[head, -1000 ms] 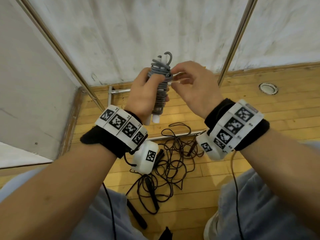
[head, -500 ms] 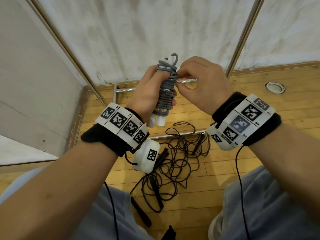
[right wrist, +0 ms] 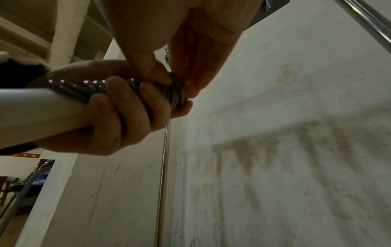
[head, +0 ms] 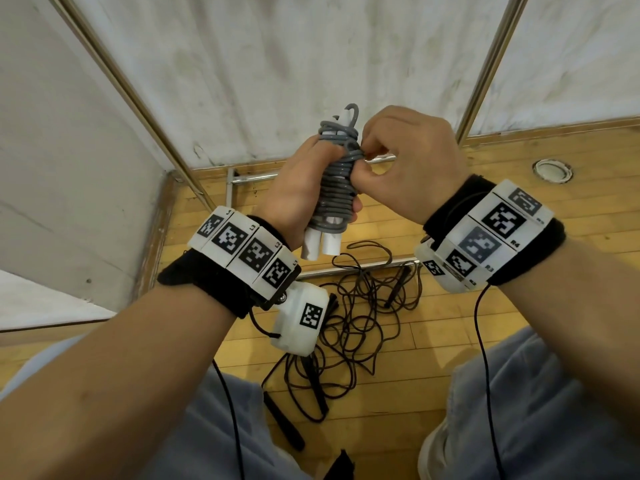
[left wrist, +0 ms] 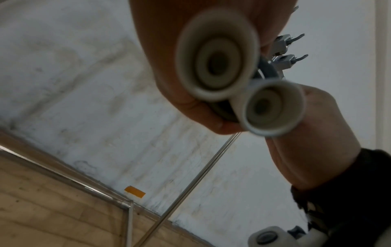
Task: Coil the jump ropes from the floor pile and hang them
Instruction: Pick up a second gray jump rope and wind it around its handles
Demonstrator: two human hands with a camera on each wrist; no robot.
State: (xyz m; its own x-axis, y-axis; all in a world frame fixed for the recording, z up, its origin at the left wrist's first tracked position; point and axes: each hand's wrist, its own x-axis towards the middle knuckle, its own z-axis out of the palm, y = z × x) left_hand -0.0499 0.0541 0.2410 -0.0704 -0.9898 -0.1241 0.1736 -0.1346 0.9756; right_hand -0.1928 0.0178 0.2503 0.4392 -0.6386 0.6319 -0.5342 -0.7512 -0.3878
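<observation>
Both hands hold the grey jump rope (head: 337, 188) — left (head: 298, 188) gripping, right (head: 408, 164) pinching a coil.

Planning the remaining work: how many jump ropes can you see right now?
2: a grey rope coiled in the left hand, and a black rope tangled on the floor; that tangle may hide more.

We face a stained white plaster wall (head: 311, 64) crossed by slanted metal rods (head: 485, 64). Below us lies yellow wooden plank flooring (head: 519, 150), with perhaps a round drain cover (head: 553, 170).
</observation>
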